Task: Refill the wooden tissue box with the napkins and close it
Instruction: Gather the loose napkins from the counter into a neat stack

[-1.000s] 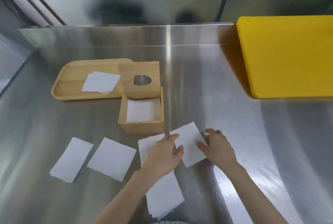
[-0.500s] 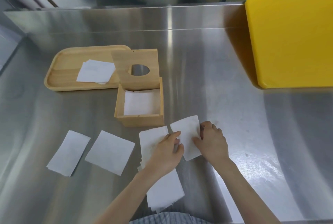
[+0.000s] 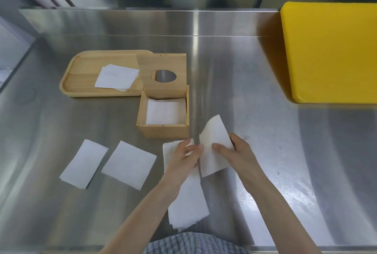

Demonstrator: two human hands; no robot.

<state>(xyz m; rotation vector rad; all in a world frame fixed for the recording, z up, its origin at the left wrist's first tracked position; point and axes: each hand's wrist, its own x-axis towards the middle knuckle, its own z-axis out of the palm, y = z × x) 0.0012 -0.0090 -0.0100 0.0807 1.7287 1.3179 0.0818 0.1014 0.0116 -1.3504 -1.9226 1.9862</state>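
Observation:
The wooden tissue box [image 3: 164, 131] stands open at the centre of the steel counter, with white napkins [image 3: 165, 110] lying inside it. Its lid [image 3: 163, 63], which has a round hole, leans back behind the box. Just in front of the box, my right hand [image 3: 234, 153] grips a white napkin [image 3: 214, 143] and lifts its far edge off the counter. My left hand [image 3: 186, 156] pinches the same napkin's left edge. Beneath my left forearm lies a stack of napkins [image 3: 188, 204]. Two more napkins, one [image 3: 83, 164] and another [image 3: 129, 165], lie flat at the left.
A wooden tray [image 3: 81, 76] holding a few napkins [image 3: 116, 77] sits behind and left of the box. A yellow cutting board [image 3: 330, 49] fills the back right. The counter's raised back edge [image 3: 142, 20] runs behind everything. My checked clothing [image 3: 193, 243] shows at the front edge.
The napkin that lay flat under both hands is now lifted and curled at its far edge. My right hand moved from pressing on it to gripping it; my left hand shifted to its left edge.

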